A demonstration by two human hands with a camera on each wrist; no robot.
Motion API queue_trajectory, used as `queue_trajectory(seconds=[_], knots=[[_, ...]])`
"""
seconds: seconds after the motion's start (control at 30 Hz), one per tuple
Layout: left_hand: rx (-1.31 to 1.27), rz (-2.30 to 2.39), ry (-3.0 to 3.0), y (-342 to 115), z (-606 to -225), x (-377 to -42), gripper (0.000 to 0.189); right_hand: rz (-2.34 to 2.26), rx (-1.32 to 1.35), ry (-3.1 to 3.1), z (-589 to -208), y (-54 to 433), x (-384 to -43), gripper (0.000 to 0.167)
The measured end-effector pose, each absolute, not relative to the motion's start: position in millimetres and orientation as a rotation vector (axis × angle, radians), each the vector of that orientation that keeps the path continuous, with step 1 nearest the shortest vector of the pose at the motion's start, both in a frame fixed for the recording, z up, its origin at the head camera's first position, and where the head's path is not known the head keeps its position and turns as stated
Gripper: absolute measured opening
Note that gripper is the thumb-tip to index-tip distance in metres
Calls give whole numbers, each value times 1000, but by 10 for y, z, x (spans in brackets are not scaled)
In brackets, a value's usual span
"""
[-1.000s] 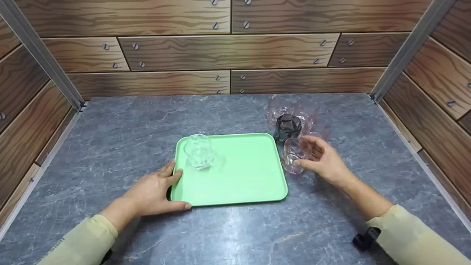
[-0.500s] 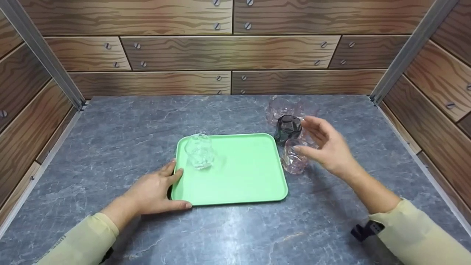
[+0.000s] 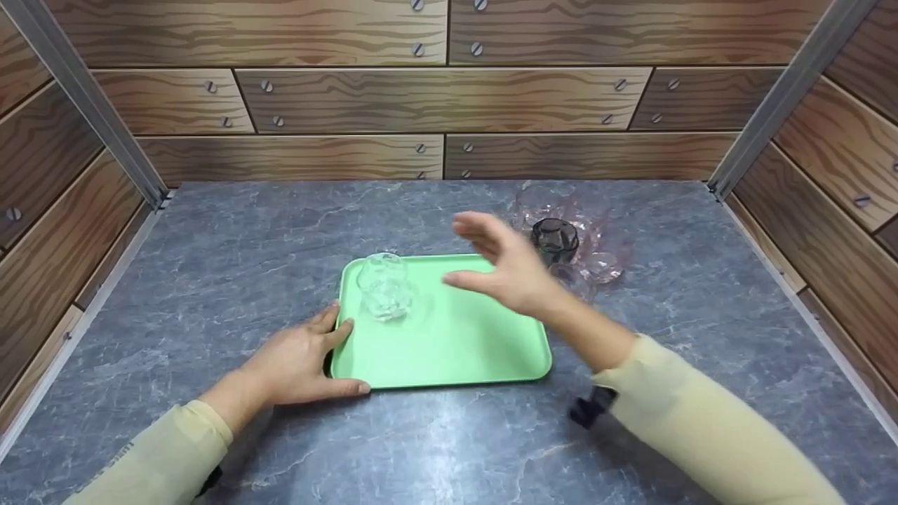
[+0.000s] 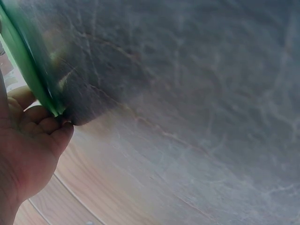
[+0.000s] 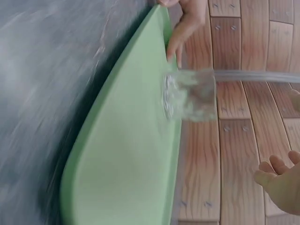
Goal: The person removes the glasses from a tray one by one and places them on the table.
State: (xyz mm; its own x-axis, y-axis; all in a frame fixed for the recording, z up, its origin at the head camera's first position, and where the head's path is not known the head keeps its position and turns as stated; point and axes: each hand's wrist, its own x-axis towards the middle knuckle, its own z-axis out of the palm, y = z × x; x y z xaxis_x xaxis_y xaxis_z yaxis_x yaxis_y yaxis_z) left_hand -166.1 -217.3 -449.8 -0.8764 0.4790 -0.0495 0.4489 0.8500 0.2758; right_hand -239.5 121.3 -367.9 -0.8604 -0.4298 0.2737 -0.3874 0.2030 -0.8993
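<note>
On the table lies a light green tray [image 3: 442,351]. A clear drinking glass [image 3: 384,287] stands upright on its left part. My left hand [image 3: 298,361] grips the tray's near left corner, the thumb along the front edge and fingers at the left rim; in the left wrist view, fingers of the left hand [image 4: 33,145] curl against the tray's edge. Over the tray's right half hovers my right hand [image 3: 508,270], fingers extended, thumb apart, holding nothing. The right wrist view shows the glass [image 5: 190,96] side-on, apart from the right hand [image 5: 286,187].
Right of the tray stands a dark grey glass [image 3: 555,240]. Several pinkish clear glasses [image 3: 603,267] cluster around and behind it, partly hard to see. Wood-patterned walls [image 3: 442,98] enclose the marbled table [image 3: 280,217] at the back and sides.
My right hand has left the pinkish glass beside the tray, rising past the dark glass and then moving left over the tray. My left hand stays at the tray corner.
</note>
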Motion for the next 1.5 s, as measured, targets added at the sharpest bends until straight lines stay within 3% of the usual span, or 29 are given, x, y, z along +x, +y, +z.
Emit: queue_trajectory(seconds=[0.5,0.87,1.5], knots=[[726,371,2901,-2177,-4490,-1673,118,-1526,-778,2362,-4059,496,-2614,93],[761,377,2932,-2176,-4500,-1665,116,-1407,-712,2380,-4190,349,-2669,96],[766,377,2928,-2170,-4502,-1664,116,-1515,-672,2326,-4280,329,-2672,85]])
